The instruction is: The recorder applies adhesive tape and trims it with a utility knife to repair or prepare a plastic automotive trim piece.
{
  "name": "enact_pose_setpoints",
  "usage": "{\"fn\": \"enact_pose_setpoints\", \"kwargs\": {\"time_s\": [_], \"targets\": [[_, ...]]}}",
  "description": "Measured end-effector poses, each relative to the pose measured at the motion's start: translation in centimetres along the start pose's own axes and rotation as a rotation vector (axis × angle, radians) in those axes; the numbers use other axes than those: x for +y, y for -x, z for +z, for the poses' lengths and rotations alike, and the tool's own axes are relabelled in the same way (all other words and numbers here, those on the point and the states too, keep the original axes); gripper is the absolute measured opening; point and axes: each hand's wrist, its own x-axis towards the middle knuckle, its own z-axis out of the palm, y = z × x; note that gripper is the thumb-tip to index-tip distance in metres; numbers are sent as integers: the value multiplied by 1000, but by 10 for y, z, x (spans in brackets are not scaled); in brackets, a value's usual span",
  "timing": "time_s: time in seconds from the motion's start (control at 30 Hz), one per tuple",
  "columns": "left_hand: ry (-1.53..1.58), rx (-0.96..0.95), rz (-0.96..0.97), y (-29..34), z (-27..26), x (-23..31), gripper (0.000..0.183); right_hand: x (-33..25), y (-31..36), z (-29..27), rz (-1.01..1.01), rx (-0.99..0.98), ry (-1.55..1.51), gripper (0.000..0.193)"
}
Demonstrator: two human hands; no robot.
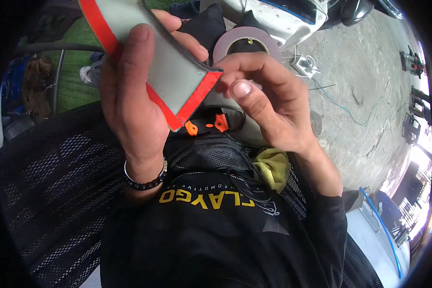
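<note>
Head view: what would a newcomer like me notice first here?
Probably the bright red strips edging the curved grey-green piece held up by the left hand, upper left of centre. Next, perhaps, two orange parts just below it in the picture, and the pale ring-shaped roll beyond the right hand.

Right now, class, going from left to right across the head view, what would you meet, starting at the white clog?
White clog → left hand → right hand → blue hose or cable. The red-edged curved panel overlaps the left hand, so I leave it out.
</note>
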Motion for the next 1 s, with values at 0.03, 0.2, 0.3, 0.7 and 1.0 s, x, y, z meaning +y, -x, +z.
{"fn": "enact_pose_setpoints", "kwargs": {"time_s": [0.03,0.2,0.3,0.7,1.0], "targets": [[2,-4,2,0,2,-1,32,-4,1,0,-2,3,3,17],[121,-11,30,6,10,-7,32,-17,9,-3,130,-18,-245,12],[135,-10,72,11,20,-10,33,-18,13,-10,132,-20,-310,12],[35,72,341,24,53,-12,33,-22,26,-20,107,33,-366,10],[-60,-52,296,28,51,-7,33,-26,33,-26,166,36,-395,9]]}}
